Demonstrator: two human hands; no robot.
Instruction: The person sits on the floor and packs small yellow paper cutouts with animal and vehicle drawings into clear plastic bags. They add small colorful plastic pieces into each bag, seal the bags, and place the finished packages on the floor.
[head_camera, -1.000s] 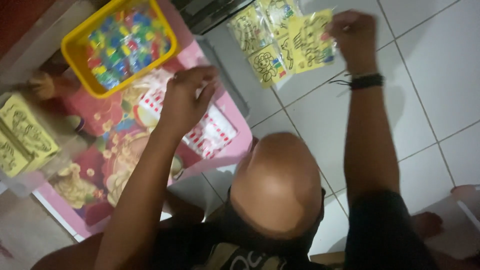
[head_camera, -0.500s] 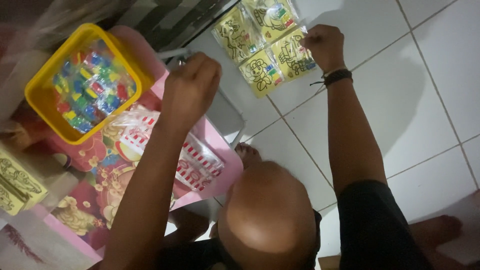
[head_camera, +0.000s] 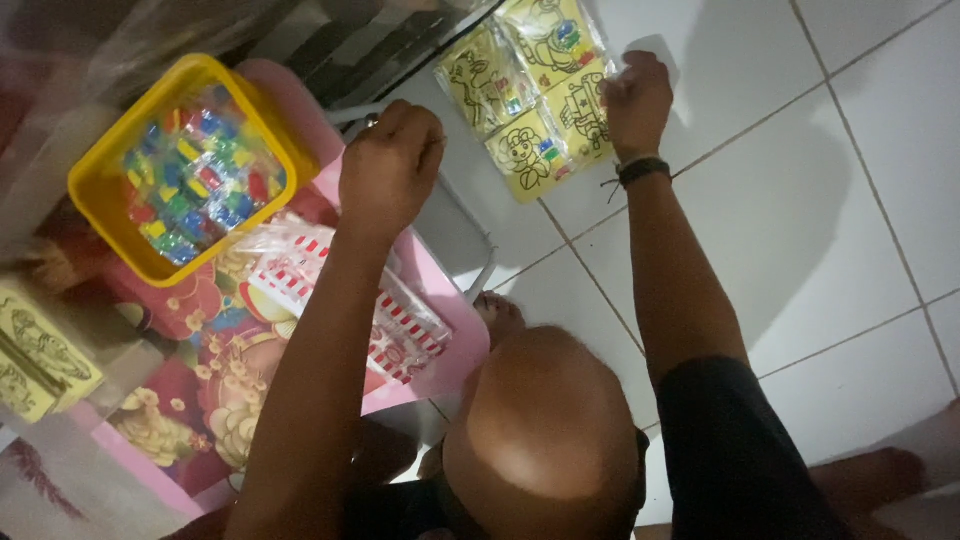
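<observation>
The right hand (head_camera: 637, 98) pinches the edge of yellow picture packs (head_camera: 528, 85) lying together on the floor (head_camera: 830, 200). The left hand (head_camera: 390, 165) is a closed fist above the pink worktop (head_camera: 455, 350); what its grip holds cannot be told, and more packs (head_camera: 35, 360) wait by the yellow bin (head_camera: 105, 170).

Beside the pink table (head_camera: 455, 365), a yellow tub (head_camera: 105, 185) is holding red, blue and green pieces (head_camera: 195, 185). Red-and-white striped packets (head_camera: 400, 325) are lying on it; yellow picture sheets (head_camera: 530, 90) with black outlines are showing beyond.
</observation>
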